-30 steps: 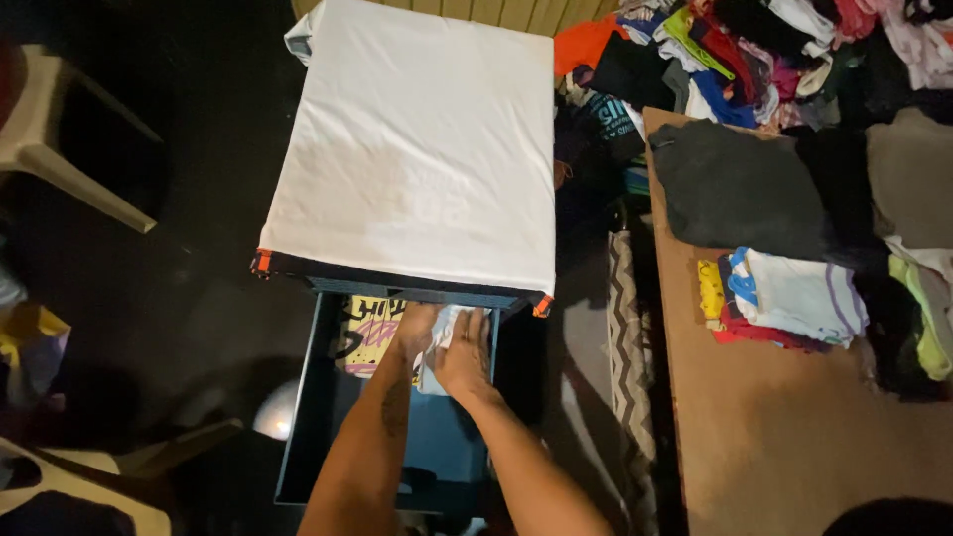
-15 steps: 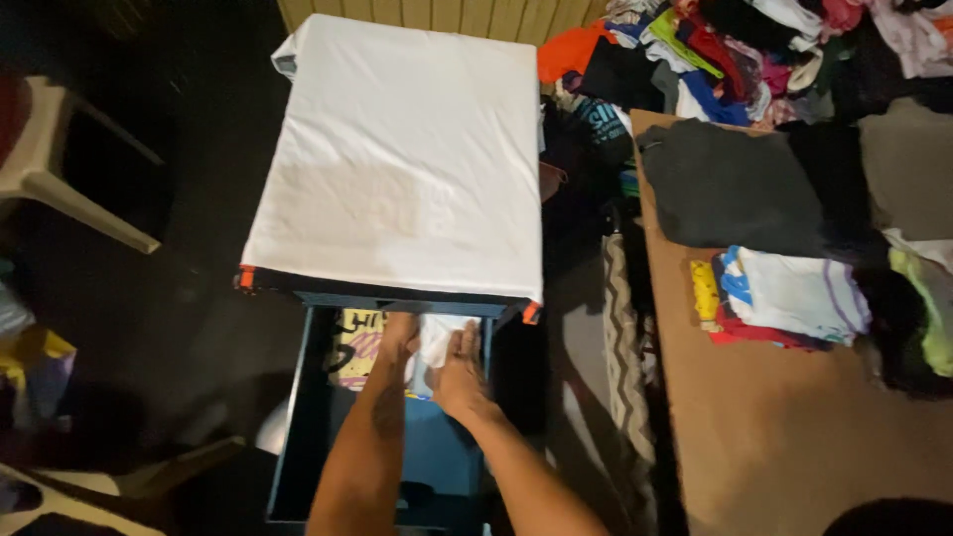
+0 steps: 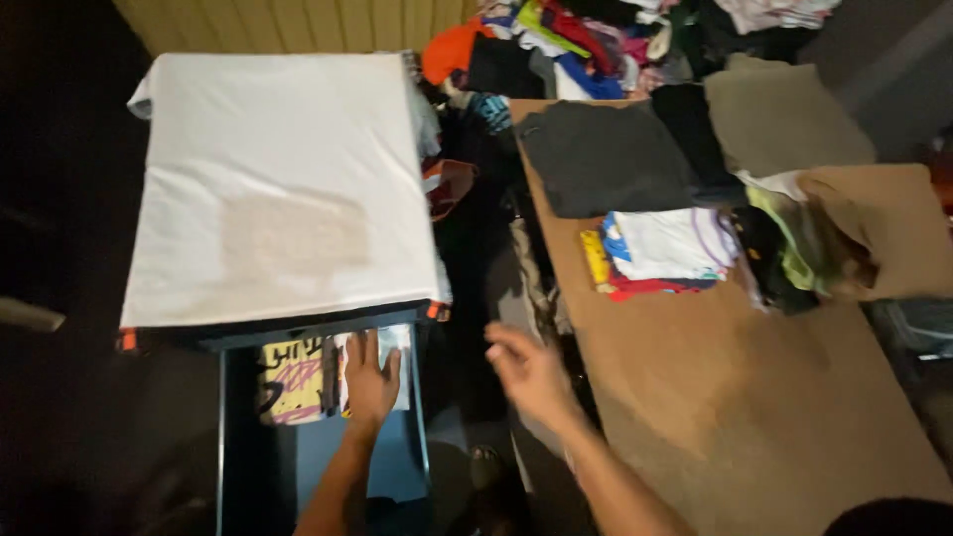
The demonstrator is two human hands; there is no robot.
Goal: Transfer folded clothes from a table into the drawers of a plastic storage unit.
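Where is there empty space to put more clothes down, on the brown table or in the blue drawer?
The brown table is bare across its near half, below the folded stack. Its far end is crowded with a dark garment and piled clothes. The drawer shows bare blue floor nearer than the left hand; its back holds folded clothes. The right hand hovers free.

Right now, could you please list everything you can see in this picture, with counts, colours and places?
White cloth: one, white, spread over the top of the cabinet at left.
Drawer: one, dark blue, pulled open below the cloth.
Printed garment: one, yellow and pink, folded inside the drawer, left side.
White garment: one, folded in the drawer, under the left hand.
Table: one, brown, at right.
Folded stack: one, mixed colours, white on top, on the table.
Dark garment: one, charcoal, far end of the table.
Clothes pile: one, many colours, beyond the table.
Left hand: flat on the white garment.
Right hand: open, in the air beside the table's edge.
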